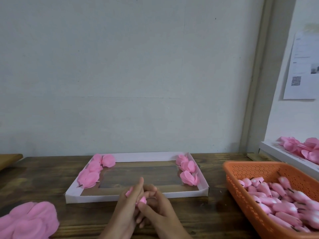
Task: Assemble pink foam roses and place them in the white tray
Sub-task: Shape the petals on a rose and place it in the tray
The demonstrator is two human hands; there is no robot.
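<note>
Foam rose (142,200) under assembly.
Left hand (129,202) and right hand (161,210) both pinch it above the table (215,213), just short of the white tray (96,198), probably so petals wrap freely before placement.

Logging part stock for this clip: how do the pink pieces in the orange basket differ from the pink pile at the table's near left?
The orange basket holds narrow, tapered buds with dark stems; the near-left pile is broad, flat, rounded petals with no stems showing. The buds sit contained in the basket; the pile lies loose on the wooden table. Both are the same pink foam.
</note>
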